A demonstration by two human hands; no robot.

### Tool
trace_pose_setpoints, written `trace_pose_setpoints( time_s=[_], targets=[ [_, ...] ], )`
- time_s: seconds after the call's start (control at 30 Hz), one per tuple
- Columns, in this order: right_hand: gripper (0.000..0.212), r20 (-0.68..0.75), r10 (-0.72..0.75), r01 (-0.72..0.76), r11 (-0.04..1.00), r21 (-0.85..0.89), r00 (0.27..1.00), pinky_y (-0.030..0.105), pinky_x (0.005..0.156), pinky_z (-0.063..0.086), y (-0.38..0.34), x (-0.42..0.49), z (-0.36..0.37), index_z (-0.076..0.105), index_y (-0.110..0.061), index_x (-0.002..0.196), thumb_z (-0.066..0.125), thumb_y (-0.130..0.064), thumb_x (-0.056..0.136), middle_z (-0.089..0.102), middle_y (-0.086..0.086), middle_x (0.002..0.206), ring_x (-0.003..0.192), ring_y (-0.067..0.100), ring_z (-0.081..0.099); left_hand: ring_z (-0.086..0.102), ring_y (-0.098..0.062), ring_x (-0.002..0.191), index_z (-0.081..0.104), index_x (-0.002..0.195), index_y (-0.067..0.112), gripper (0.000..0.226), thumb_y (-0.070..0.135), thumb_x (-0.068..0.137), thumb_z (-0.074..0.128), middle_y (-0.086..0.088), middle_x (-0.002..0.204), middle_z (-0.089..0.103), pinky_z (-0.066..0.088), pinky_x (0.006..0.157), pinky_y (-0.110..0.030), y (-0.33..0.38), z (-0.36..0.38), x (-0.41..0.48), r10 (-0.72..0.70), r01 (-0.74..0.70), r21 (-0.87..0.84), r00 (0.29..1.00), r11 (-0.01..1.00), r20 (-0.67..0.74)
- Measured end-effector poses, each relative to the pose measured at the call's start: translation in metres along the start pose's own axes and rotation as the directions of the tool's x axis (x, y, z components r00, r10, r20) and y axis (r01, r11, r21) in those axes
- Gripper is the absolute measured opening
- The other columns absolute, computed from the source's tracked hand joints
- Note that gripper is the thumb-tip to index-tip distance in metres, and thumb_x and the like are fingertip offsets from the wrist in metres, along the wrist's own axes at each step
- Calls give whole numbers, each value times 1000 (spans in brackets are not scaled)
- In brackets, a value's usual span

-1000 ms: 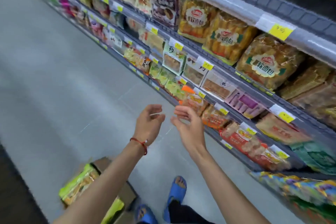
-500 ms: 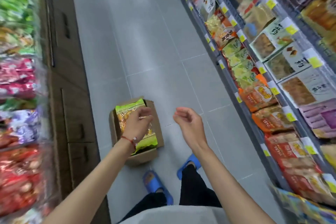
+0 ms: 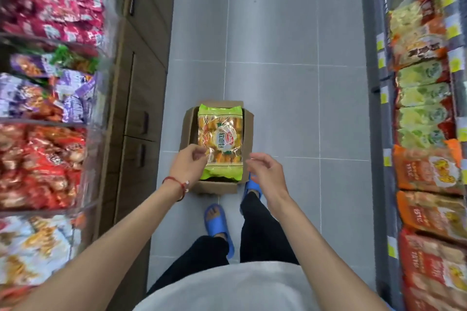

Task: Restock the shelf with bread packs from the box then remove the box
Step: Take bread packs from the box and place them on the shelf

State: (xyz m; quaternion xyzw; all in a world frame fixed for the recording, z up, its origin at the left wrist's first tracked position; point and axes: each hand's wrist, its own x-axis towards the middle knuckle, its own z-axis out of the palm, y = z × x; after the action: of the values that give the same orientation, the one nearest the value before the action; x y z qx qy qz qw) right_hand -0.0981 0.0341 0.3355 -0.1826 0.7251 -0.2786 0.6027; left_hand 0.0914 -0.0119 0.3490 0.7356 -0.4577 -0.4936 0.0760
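Label first: the bread pack (image 3: 221, 139) has a round white label with a red logo and white Chinese characters. We can't read the brand at this sharpness. It has lime-green ends and a clear middle showing golden rolls.

The pack lies flat, face up, in the cardboard box (image 3: 189, 131), filling most of it, with the flaps folded out.

The box sits on a grey tiled floor (image 3: 278, 58) in a shop aisle. Right of the box is the shelf (image 3: 374, 134), stocked with yellow-green and orange packs and fitted with yellow price tags (image 3: 456, 63). The print there is too blurred to read. Left of the box is a wooden cabinet (image 3: 141, 83), and beyond it bins of red, purple and white snack bags (image 3: 45, 83).

The left hand (image 3: 188, 161) has a red bracelet (image 3: 177, 182) at the wrist. Its fingers are loosely curled and we see nothing held. It overlaps the pack's near-left edge, but we can't tell if it touches.

The right hand (image 3: 265, 169) is relaxed and empty, with fingers bent. It is just off the box's near-right corner, clear of the pack.

Blue slippers (image 3: 218, 222) are on the near side of the box, one tucked against its right corner.
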Motion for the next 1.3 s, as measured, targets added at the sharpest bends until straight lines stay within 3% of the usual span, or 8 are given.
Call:
trace_pose_setpoints(
  time_s=[0.2,0.53,0.73,0.77,0.8,0.93,1.03,1.3],
  targets=[
    [22,6,159,-159,987,-3,987,36,98,56,15,71,14,69,-18,118,65,-18,97,72,4,117,106,18,70,60,-24,108,60,124,9,29,14,95,55,-7,115,65,46,92,-31,-18,9,71,-11,-23,270,992,963,126],
    [9,-14,440,-435,892,125,898,34,87,53,96,155,90,65,-21,96,61,-28,99,69,3,109,99,19,63,60,-23,96,63,114,11,24,16,93,52,-8,110,66,46,77,-31,-80,28,221,28,-253,546,922,799,386],
    [56,-195,576,-530,813,243,794,42,81,52,172,213,140,57,13,121,64,-34,91,40,0,95,82,30,52,60,-22,103,62,120,13,33,28,91,59,-6,118,63,51,85,-34,-112,49,318,2,-234,500,907,834,421],
    [64,-201,602,-542,791,285,773,50,91,55,184,226,147,56,12,127,64,-39,90,48,12,87,87,36,59,59,-23,105,61,121,14,36,34,91,60,-7,122,61,51,87,-35,-117,55,334,23,-251,511,911,822,411],
    [70,-193,633,-559,762,327,750,55,101,52,193,237,154,57,10,129,66,-46,87,55,33,128,106,43,64,57,-25,110,60,122,15,39,38,90,59,-8,126,58,50,93,-39,-122,61,349,59,-287,534,914,796,402],
    [120,-238,734,-573,656,490,636,55,101,51,293,310,185,60,-30,134,66,-99,36,58,8,137,117,32,59,43,-27,131,50,136,13,58,45,88,57,-9,141,47,39,108,-44,-133,89,405,244,-463,598,878,654,412],
    [136,-256,795,-547,575,609,550,53,110,44,311,345,199,57,-30,139,58,-105,26,46,-3,151,129,32,51,40,-26,135,40,144,12,73,58,88,52,-7,149,41,38,112,-46,-135,111,440,370,-531,605,847,594,381],
    [109,-394,865,-510,501,699,310,54,114,37,235,351,225,23,-18,159,70,-73,77,28,17,157,143,38,33,44,-32,132,41,144,21,94,86,77,41,-9,144,49,23,114,-51,-145,138,489,326,-560,693,829,454,456]
  ],
)
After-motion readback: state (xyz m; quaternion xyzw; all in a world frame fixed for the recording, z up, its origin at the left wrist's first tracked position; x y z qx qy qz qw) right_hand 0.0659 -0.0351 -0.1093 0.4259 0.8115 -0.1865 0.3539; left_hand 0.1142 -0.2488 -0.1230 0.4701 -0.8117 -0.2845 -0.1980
